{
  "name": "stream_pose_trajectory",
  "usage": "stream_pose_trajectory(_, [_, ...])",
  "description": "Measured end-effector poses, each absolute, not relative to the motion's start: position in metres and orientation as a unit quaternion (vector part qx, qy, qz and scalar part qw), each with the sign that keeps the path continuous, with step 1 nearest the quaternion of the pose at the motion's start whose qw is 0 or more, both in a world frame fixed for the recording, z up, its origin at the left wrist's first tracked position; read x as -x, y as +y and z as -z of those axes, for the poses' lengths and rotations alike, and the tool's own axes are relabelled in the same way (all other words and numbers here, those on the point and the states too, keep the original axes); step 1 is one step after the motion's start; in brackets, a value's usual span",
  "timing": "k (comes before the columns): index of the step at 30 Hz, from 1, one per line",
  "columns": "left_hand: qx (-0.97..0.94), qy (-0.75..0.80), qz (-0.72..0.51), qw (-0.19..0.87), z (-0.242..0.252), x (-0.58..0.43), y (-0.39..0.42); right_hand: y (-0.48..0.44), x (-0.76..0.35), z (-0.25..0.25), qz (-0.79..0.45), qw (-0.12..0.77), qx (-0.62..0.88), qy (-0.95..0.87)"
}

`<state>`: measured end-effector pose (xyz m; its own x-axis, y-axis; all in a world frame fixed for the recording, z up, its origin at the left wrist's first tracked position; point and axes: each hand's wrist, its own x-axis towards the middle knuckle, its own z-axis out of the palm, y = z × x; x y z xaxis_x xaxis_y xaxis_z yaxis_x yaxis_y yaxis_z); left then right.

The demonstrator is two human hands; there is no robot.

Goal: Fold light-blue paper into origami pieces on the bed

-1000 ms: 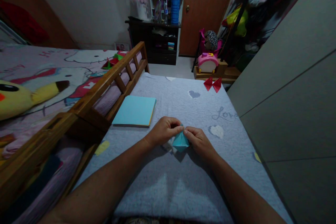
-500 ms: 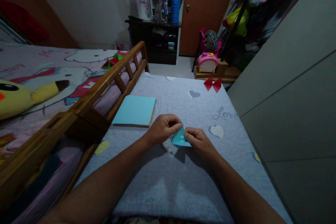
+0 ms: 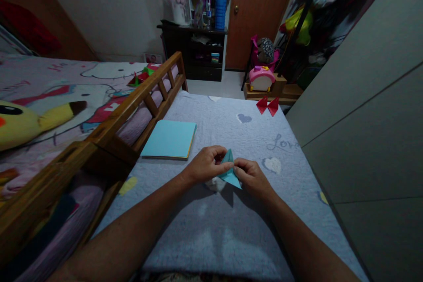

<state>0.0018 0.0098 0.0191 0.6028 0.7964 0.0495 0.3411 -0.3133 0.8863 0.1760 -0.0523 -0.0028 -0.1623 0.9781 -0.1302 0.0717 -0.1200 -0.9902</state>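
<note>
Teal folded paper, pinched between our left hand and right hand, could crease crooked if either slips.

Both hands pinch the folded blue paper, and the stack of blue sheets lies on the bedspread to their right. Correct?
Not quite. The head view shows the stack of blue sheets to their left, beside the wooden bed rail. The left hand and right hand do pinch the folded blue paper.
</note>
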Motion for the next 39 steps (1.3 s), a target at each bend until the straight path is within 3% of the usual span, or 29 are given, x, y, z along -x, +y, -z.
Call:
stream_pose_trajectory(6, [-0.716,0.369,-0.242,0.541,-0.011,-0.002,0.011,-0.055,-0.177,0.008,-0.538,0.489,0.48,-0.492])
stream_pose_trajectory(17, [-0.687,0.343,-0.283,0.574,-0.014,0.0,0.014,-0.053,-0.186,0.009,-0.374,0.458,0.442,-0.675])
stream_pose_trajectory(32, [-0.602,0.314,-0.273,0.681,-0.012,0.0,0.014,-0.057,-0.18,0.005,-0.389,0.472,0.498,-0.615])
stream_pose_trajectory(39, [-0.646,0.347,-0.292,0.614,-0.021,-0.001,0.012,-0.059,-0.176,0.003,-0.385,0.452,0.506,-0.626])
